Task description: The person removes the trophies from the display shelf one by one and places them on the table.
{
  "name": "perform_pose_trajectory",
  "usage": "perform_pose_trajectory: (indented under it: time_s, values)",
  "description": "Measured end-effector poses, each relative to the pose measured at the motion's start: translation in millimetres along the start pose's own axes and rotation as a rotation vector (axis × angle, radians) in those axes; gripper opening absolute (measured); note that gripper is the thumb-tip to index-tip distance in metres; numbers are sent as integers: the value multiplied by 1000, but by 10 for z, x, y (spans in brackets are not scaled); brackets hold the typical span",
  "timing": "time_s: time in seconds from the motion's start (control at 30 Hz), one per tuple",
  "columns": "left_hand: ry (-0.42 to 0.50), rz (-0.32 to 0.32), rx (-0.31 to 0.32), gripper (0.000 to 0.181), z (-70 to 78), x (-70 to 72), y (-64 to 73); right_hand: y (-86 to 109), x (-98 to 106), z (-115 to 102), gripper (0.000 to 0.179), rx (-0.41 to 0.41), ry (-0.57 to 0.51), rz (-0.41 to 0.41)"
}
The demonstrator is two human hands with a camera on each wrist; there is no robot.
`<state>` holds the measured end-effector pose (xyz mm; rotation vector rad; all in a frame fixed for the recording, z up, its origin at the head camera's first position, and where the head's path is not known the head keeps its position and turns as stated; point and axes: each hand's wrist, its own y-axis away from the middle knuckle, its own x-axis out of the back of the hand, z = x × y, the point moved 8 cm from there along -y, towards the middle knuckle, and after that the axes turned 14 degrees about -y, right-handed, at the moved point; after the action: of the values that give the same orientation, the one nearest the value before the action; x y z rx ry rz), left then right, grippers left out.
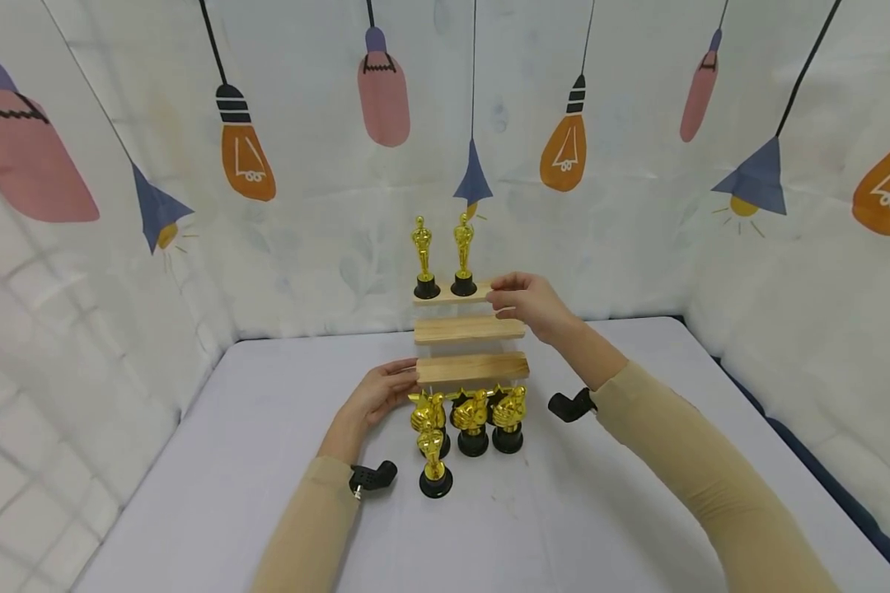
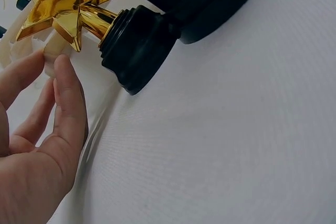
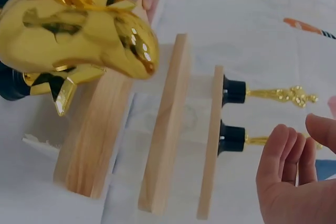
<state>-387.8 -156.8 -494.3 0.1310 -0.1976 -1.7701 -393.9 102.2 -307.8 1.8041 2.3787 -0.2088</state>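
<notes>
A three-step wooden display stand (image 1: 471,368) stands on the table. Two gold figurine trophies (image 1: 463,255) with black bases stand upright on its top step, toward the left end. My left hand (image 1: 381,391) pinches the left end of the lowest step, whose wooden end (image 2: 54,51) shows between the fingertips. Beside the right end of the top step is my right hand (image 1: 530,303), its fingers loosely bent and nothing in them. In the right wrist view this hand (image 3: 296,174) is near one figurine trophy (image 3: 232,137), apparently apart from it.
In front of the stand are several gold trophies (image 1: 472,420) with rounded tops, and star trophies (image 2: 58,3) partly hidden behind them. One figurine trophy (image 1: 434,469) stands nearest me. A white cloth covers the table (image 1: 549,527); a lamp-printed curtain (image 1: 326,231) hangs behind.
</notes>
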Motion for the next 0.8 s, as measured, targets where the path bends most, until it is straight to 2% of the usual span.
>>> perform_pose_trajectory:
  time_s: [0.2,0.57,0.8]
  values:
    - [1,-3,0,51,0,2,9,-147,19,5,23,-8,-62,9]
    - [-10,-19,-7,53,42,-17,22,-428,13,64,40,3,-95,41]
    - [-9,-2,-1,52,26,-9,28,-554,-38,106,47,12,-62,88]
